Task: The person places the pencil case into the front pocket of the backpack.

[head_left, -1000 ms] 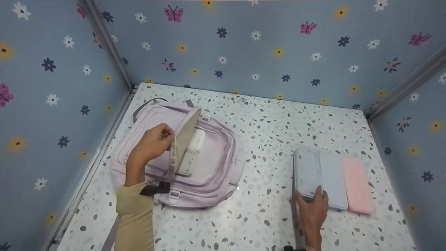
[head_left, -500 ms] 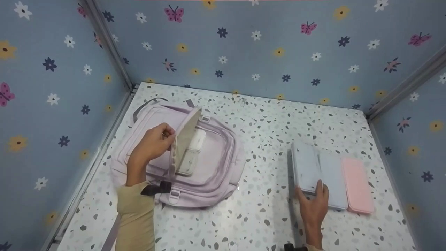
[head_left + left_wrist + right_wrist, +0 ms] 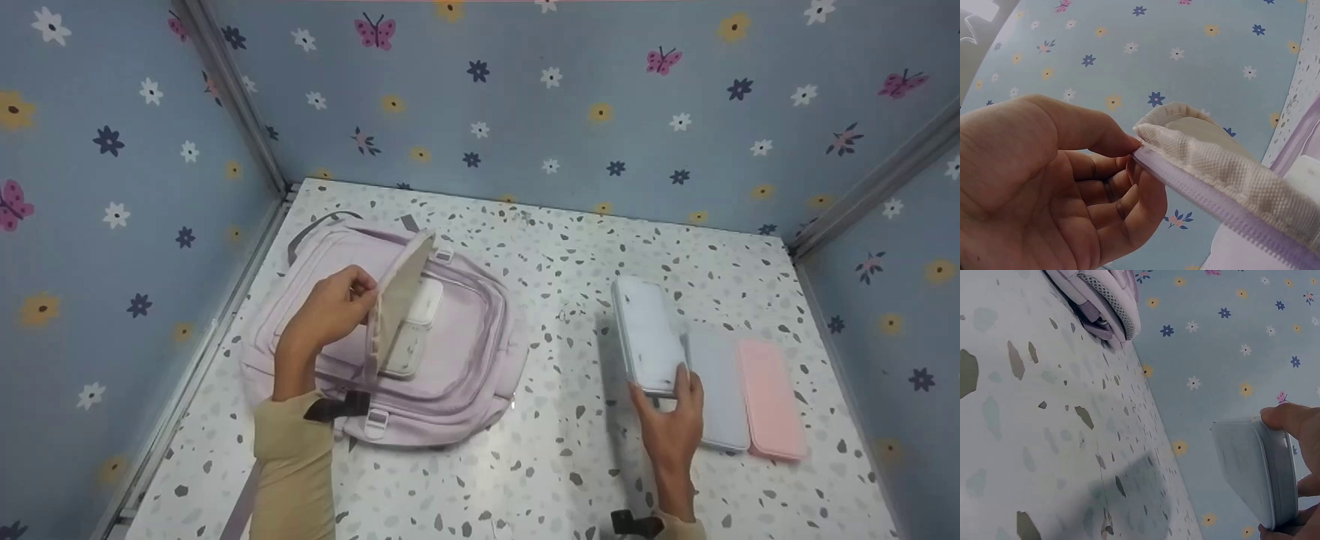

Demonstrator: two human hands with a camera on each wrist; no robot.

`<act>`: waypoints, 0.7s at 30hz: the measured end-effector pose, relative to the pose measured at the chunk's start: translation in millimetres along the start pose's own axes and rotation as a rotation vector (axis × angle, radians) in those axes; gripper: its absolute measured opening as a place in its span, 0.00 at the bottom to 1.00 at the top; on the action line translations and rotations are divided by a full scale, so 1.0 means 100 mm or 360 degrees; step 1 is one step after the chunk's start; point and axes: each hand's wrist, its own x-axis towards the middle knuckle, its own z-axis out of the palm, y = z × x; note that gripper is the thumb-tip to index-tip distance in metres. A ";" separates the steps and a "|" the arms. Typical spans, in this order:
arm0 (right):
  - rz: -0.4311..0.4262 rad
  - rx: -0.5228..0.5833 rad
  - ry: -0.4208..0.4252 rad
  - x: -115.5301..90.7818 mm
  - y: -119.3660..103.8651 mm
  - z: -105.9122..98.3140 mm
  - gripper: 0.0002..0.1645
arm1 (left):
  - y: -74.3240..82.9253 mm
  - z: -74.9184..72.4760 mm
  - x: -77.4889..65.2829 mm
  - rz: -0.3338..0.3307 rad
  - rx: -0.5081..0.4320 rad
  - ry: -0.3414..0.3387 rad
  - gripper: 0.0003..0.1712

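A lilac backpack (image 3: 480,352) lies on its back at the left, its front pocket unzipped. My left hand (image 3: 330,311) pinches the edge of the pocket's flap (image 3: 403,296) between thumb and fingers and holds it raised. The left wrist view shows the flap's lilac zipper edge (image 3: 1216,208) at the fingertips. Inside the pocket, partly behind the flap, lie two flat whitish cases, a white case (image 3: 426,302) and a greyer case (image 3: 407,351). Gripped by its near end, a pale grey-blue rectangular case (image 3: 649,334) is held above the table by my right hand (image 3: 670,431).
On the speckled white table (image 3: 547,450), another pale grey-blue case (image 3: 721,390) lies beside a pink case (image 3: 772,397) at the right. Blue flowered panels (image 3: 525,97) surround the table at the back and both sides.
My right hand has lifted the grey-blue case from beside the others and moved it away from me and slightly left. My left hand keeps holding the flap in place.
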 end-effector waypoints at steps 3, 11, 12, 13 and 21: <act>-0.0019 0.0035 -0.0018 0.03 -0.06 0.02 0.49 | 0.00 -0.01 0.00 -0.0006 -0.0004 0.0004 0.11; -0.0206 0.0152 -0.0070 0.10 -0.24 0.09 0.49 | 0.01 -0.01 0.01 -0.0011 -0.0020 -0.0007 0.11; -0.0225 0.0169 -0.0081 0.10 -0.26 0.10 0.49 | 0.01 -0.01 0.01 -0.0014 -0.0024 -0.0006 0.11; -0.0240 0.0190 -0.0097 0.10 -0.29 0.12 0.50 | 0.02 -0.01 0.01 -0.0015 -0.0024 -0.0005 0.11; -0.0357 0.0227 -0.0223 0.09 -0.47 0.22 0.50 | 0.00 0.00 0.00 0.0031 -0.0028 -0.0004 0.11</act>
